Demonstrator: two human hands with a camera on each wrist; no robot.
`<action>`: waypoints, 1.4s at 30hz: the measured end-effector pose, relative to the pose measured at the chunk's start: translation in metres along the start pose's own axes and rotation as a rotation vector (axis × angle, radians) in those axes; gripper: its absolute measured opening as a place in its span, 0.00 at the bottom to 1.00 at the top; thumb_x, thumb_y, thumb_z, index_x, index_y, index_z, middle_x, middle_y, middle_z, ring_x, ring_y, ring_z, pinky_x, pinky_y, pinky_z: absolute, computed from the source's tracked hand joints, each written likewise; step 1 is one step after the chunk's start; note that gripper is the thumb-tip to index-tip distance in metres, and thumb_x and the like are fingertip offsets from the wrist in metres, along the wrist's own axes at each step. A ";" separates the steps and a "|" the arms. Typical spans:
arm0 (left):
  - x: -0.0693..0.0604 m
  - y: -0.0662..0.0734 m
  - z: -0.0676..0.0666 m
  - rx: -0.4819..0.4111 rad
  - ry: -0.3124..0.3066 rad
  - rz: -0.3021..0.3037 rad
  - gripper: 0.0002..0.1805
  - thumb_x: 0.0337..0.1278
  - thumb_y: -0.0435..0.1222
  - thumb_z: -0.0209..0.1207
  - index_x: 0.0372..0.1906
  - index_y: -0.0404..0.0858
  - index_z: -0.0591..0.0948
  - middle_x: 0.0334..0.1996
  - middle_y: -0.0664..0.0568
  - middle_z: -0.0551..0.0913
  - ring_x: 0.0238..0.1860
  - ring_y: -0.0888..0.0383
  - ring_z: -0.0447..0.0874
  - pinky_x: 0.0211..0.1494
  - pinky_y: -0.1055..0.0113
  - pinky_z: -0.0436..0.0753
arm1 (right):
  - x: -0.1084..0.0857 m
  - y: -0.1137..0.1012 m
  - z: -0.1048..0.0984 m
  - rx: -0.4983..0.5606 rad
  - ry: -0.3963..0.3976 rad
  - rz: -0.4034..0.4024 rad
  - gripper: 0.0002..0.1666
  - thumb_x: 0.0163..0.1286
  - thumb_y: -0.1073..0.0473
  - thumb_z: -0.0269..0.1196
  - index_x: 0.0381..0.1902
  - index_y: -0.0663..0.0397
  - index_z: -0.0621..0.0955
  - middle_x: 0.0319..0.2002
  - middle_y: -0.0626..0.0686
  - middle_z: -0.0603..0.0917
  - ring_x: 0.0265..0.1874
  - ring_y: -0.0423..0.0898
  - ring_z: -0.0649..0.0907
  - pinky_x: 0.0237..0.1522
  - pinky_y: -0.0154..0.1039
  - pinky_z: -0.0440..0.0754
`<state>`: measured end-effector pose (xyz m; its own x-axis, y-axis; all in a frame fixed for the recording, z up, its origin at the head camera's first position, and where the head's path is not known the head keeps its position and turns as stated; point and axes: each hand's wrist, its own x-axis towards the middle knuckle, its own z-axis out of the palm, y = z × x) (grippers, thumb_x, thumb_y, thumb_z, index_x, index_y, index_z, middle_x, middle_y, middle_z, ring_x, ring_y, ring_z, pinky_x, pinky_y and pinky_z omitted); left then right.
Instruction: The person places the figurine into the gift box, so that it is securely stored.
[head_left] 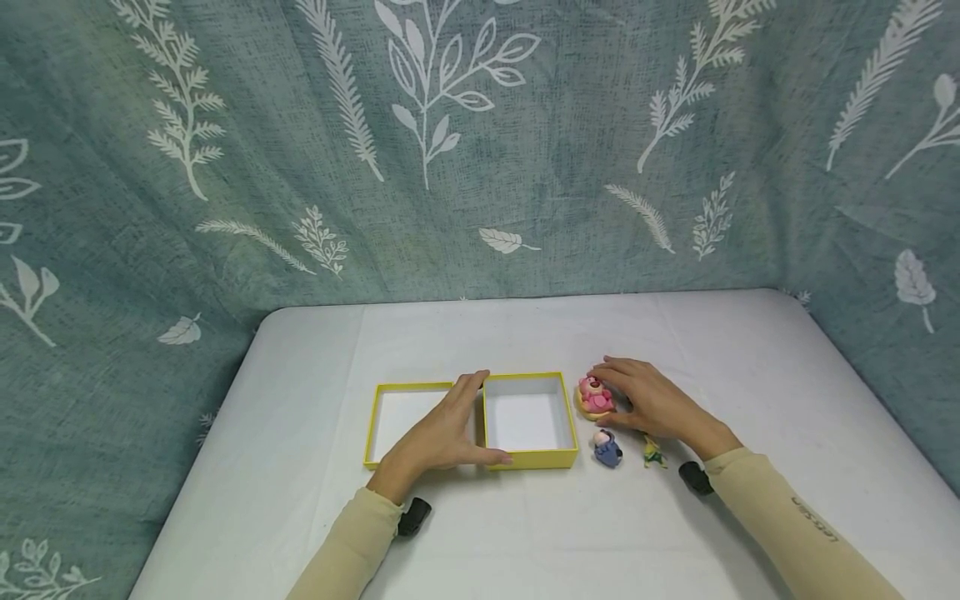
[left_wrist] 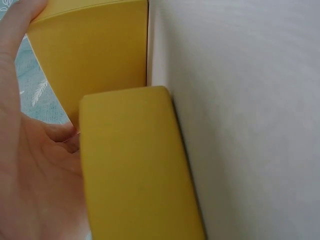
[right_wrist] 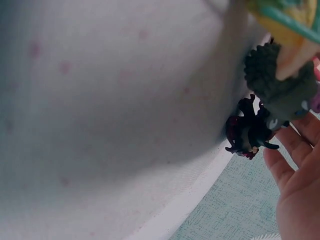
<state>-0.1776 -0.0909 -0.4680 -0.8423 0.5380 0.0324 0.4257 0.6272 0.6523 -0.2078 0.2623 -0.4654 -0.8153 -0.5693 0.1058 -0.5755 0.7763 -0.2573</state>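
An open yellow box [head_left: 532,459] with a white inside stands mid-table. My left hand [head_left: 442,429] grips its left end, thumb at the front wall and fingers at the back; the left wrist view shows the box's yellow wall [left_wrist: 95,55] between them. To the right, my right hand [head_left: 652,400] holds a pink bear figurine [head_left: 596,397] on a yellow ring, thumb by the base and fingertips by the head. A blue figurine [head_left: 607,450] and a yellow-green figurine [head_left: 654,453] lie nearby. Beneath the palm, the right wrist view shows a dark grey spiky figurine [right_wrist: 292,95] and a black figurine [right_wrist: 247,131].
Left of the box, partly behind my left hand, lies a shallow yellow-rimmed box part [head_left: 408,398] with a white inside. All stand on a white-covered table [head_left: 480,533]. A green leaf-patterned cloth [head_left: 480,200] hangs behind it.
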 end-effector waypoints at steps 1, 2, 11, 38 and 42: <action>0.000 0.000 0.000 -0.001 -0.001 0.000 0.67 0.32 0.68 0.70 0.77 0.49 0.48 0.70 0.50 0.61 0.67 0.54 0.67 0.67 0.54 0.74 | 0.000 0.000 0.000 0.001 -0.001 0.000 0.42 0.56 0.44 0.73 0.64 0.57 0.75 0.64 0.63 0.74 0.66 0.63 0.70 0.66 0.64 0.65; 0.000 0.001 0.000 0.000 -0.002 -0.001 0.67 0.32 0.69 0.70 0.77 0.49 0.49 0.70 0.50 0.61 0.67 0.54 0.68 0.66 0.54 0.74 | 0.000 0.000 0.000 0.002 -0.001 -0.003 0.42 0.56 0.44 0.73 0.64 0.57 0.75 0.64 0.63 0.74 0.66 0.63 0.70 0.66 0.64 0.66; 0.000 0.001 -0.001 0.000 -0.005 -0.008 0.67 0.31 0.70 0.69 0.77 0.50 0.48 0.70 0.51 0.61 0.67 0.55 0.68 0.66 0.54 0.74 | 0.000 -0.001 -0.002 0.005 -0.006 -0.006 0.43 0.55 0.43 0.74 0.64 0.58 0.75 0.64 0.61 0.75 0.66 0.62 0.70 0.66 0.62 0.65; 0.001 -0.001 0.001 -0.006 -0.019 -0.012 0.68 0.33 0.69 0.69 0.78 0.47 0.47 0.72 0.50 0.58 0.69 0.53 0.66 0.67 0.53 0.73 | 0.013 -0.012 -0.024 0.034 0.038 -0.049 0.42 0.54 0.45 0.75 0.63 0.57 0.76 0.64 0.61 0.75 0.66 0.61 0.70 0.66 0.62 0.66; 0.000 0.000 0.000 0.000 -0.015 0.001 0.68 0.34 0.69 0.69 0.78 0.47 0.47 0.72 0.49 0.59 0.69 0.53 0.66 0.67 0.53 0.73 | 0.014 -0.015 -0.026 0.038 0.043 -0.058 0.43 0.54 0.44 0.75 0.63 0.58 0.76 0.64 0.61 0.75 0.66 0.61 0.71 0.66 0.62 0.66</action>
<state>-0.1781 -0.0908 -0.4680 -0.8370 0.5468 0.0217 0.4264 0.6267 0.6522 -0.2127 0.2499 -0.4348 -0.7829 -0.6006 0.1624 -0.6199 0.7310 -0.2852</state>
